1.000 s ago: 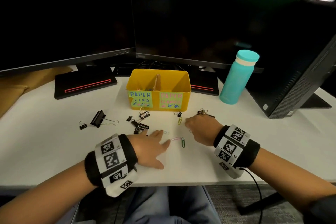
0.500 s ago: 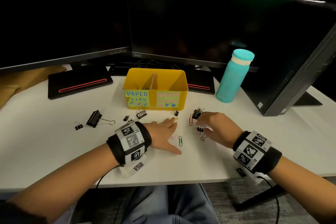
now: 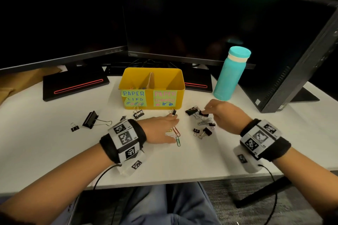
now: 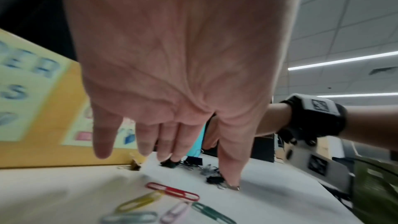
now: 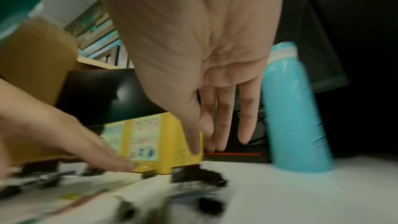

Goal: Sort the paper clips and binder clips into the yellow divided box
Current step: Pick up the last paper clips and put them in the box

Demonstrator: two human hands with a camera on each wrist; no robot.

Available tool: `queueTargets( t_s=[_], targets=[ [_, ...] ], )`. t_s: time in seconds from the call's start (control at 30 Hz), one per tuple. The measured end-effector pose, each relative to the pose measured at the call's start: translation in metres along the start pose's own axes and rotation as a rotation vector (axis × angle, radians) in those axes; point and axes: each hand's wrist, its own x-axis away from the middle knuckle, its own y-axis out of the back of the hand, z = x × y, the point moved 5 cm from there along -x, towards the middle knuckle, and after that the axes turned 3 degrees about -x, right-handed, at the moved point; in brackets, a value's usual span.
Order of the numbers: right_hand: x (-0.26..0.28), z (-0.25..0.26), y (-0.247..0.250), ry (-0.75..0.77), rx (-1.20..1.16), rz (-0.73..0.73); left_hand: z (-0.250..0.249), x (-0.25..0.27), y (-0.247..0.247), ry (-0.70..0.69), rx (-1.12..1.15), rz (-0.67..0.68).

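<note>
1. White tabletop [image 3: 54,151] in a dim office, dark monitors behind; clips scattered in front of the yellow divided box [image 3: 180,86].
2. Nearest: coloured paper clips [image 3: 176,136] lie flat in a loose bunch just under and beside the left hand [image 3: 161,129]. Long axes run roughly near-to-far, slightly fanned. Left wrist view shows red, yellow, green, pink and blue ones.
3. Left hand: fingers straight, spread, palm down over that bunch, holding nothing. Whether the fingertips touch the tabletop, cannot tell.
4. Right of them: small black binder clips [image 3: 203,131], plus a tangle of silver paper clips [image 3: 204,121], all under or just short of the right hand [image 3: 225,115].
5. Right hand: head view puts its fingertips on a small black binder clip [image 3: 203,114] and it looks like a pinch. Right wrist view is blurred, so cannot tell whether the grip has closed on it.
6. Far left: large binder clip [image 3: 90,119] with handles pointing right, and a tiny one beside it, both well apart from either hand.
7. Key relation: box sits beyond both hands. Left compartment, labelled for paper clips, is straight ahead of the left hand; the right compartment is ahead and left of the right hand. Each hand is nearer its own clip type, so my read is no crossing needed.
8. Left compartment already holds some coloured bits; contents of the right one not visible.
9. Teal bottle [image 3: 230,75] stands right of the box, near the right hand's path.
</note>
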Motion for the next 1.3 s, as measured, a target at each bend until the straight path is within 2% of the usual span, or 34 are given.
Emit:
queueTargets(
  t_s=[0.07,0.17,0.23,0.37,0.5,0.63,0.7,0.8,0.9,1.0,1.17,1.3],
  targets=[
    [0.007,-0.023,0.003,-0.078,0.037,0.056,-0.016,-0.014,0.003,-0.066,-0.025,-0.027],
    [0.016,-0.025,-0.008,-0.028,-0.072,0.168,-0.043,-0.032,0.012,-0.174,-0.064,-0.093],
    [0.016,-0.024,-0.012,-0.019,-0.081,0.175,-0.054,-0.040,0.009,-0.205,-0.158,-0.036],
    [0.018,-0.032,-0.010,-0.054,0.011,0.157,-0.046,-0.044,-0.004,-0.145,-0.294,0.047],
    [0.029,-0.027,-0.010,-0.027,-0.109,0.087,-0.025,-0.036,0.006,-0.067,-0.254,0.038],
    [0.032,-0.035,-0.009,-0.056,-0.091,0.010,-0.033,-0.034,0.027,-0.073,-0.180,-0.212],
    [0.030,-0.048,-0.003,-0.102,-0.076,-0.045,-0.049,-0.038,0.029,-0.146,-0.197,-0.251],
    [0.024,-0.060,0.003,-0.168,-0.099,-0.051,-0.076,-0.049,0.018,-0.254,-0.210,-0.110],
    [0.022,-0.058,0.005,-0.178,-0.181,-0.037,-0.089,-0.060,0.008,-0.242,-0.216,-0.007],
    [0.020,-0.057,0.006,-0.173,-0.143,-0.042,-0.089,-0.055,0.000,-0.222,-0.301,0.093],
    [0.023,-0.050,0.002,-0.136,-0.022,-0.032,-0.068,-0.014,-0.023,-0.260,-0.340,0.137],
    [0.030,-0.012,-0.007,-0.043,-0.015,0.076,-0.028,0.026,-0.032,-0.179,-0.223,0.132]
  ],
)
